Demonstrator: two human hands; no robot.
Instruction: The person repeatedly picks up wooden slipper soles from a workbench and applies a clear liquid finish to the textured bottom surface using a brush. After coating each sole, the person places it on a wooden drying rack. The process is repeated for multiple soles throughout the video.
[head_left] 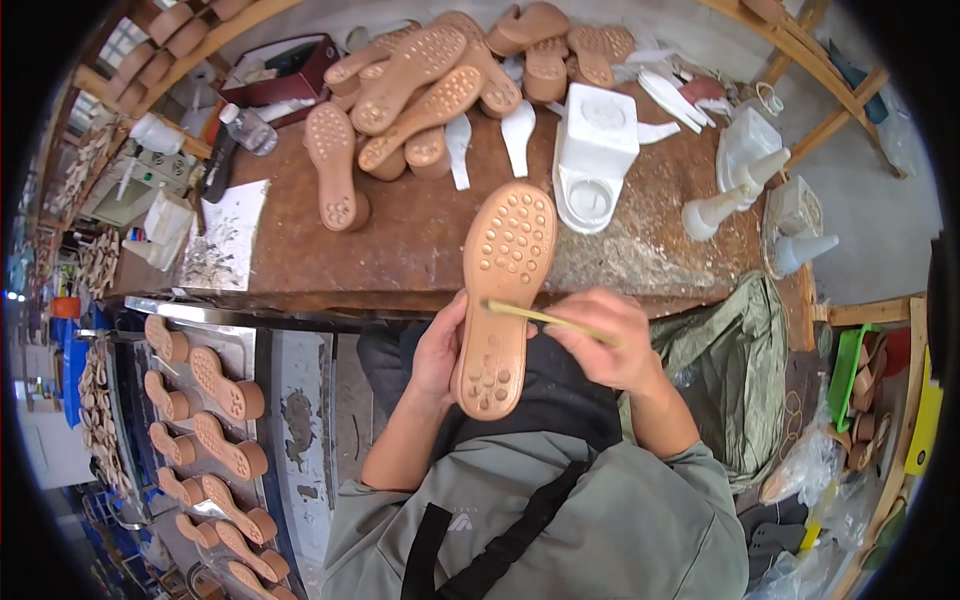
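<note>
Tan, dimpled shoe sole (503, 288) runs lengthwise away between the left hand (437, 345), gripping its left edge, and the right hand (608, 335), pinching a thin, yellowish, dark-tipped stick (535, 314) across its middle. Beyond both hands, similar tan soles (420, 75) lie heaped.

Over on the worn brown bench (400, 250), a clear bottle (250, 131) sits near a dark red box (314, 82). To the right, crumpled grey-green sheeting (738, 375) sags near clear plastic bags (806, 468) and a bright green tray (853, 375).

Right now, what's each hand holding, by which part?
Left hand: tan shoe sole, by its left edge. Right hand: thin yellowish stick, by its right end.
</note>
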